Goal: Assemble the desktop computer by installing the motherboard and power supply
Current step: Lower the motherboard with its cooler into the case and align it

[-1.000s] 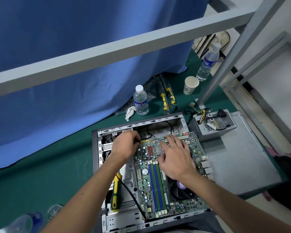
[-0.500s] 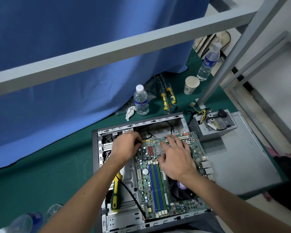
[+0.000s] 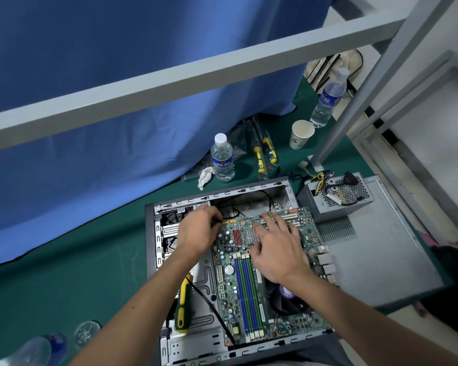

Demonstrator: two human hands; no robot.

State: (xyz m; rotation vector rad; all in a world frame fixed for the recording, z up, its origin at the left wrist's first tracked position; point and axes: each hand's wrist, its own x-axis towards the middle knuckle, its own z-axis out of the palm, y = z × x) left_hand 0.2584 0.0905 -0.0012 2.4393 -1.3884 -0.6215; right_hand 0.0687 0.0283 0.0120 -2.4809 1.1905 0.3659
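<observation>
Head view: left hand [image 3: 196, 229] curled, pinching a black cable [image 3: 229, 216] at the motherboard [image 3: 245, 283] top edge; right hand [image 3: 278, 247] spread flat, pressing it. Board lies centre-frame in case [image 3: 150, 249]. Stiff, fragile; handle by edges. Power supply [image 3: 339, 195] upper right, likely heavy.
</observation>
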